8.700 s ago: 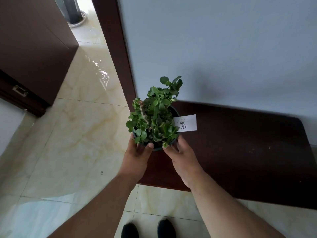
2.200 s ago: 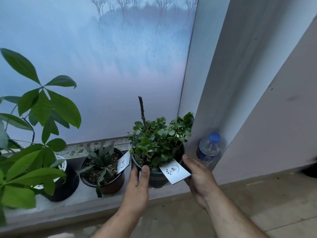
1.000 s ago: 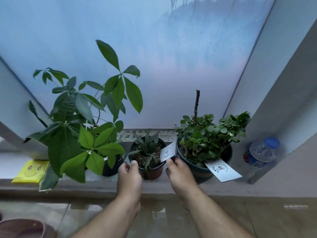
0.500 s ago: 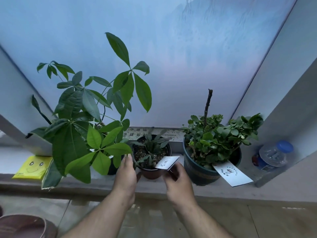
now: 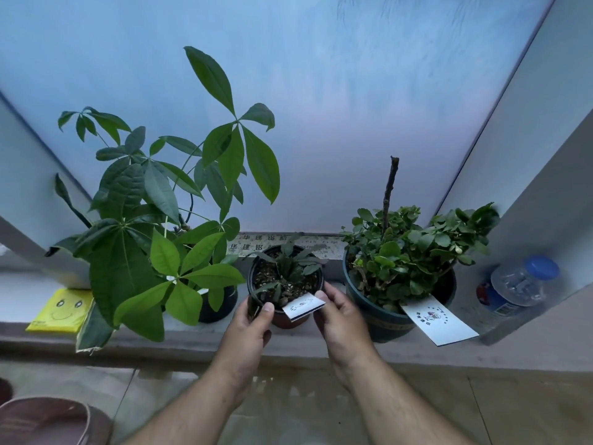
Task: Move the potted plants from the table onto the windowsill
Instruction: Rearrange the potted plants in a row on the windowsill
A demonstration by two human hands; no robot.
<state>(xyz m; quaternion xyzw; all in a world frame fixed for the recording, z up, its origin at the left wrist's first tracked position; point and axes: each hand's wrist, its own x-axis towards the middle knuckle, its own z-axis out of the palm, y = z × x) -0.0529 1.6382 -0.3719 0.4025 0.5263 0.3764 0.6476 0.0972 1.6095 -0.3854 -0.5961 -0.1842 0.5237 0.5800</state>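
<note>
The bushy green plant (image 5: 401, 268) now stands released on the windowsill (image 5: 321, 346). Both hands have shifted to the small brown pot (image 5: 284, 285) beside it: left hand (image 5: 248, 329) gripping its rim, right hand (image 5: 341, 319) pinching its white tag (image 5: 303, 306), apparently tidying placement.

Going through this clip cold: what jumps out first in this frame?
Three potted plants line the windowsill before frosted glass: a tall broad-leaved plant at left, a small brown pot in the middle, a bushy plant in a dark pot at right. Both hands meet at the small pot: left hand gripping its rim, right hand at its white tag.
</note>
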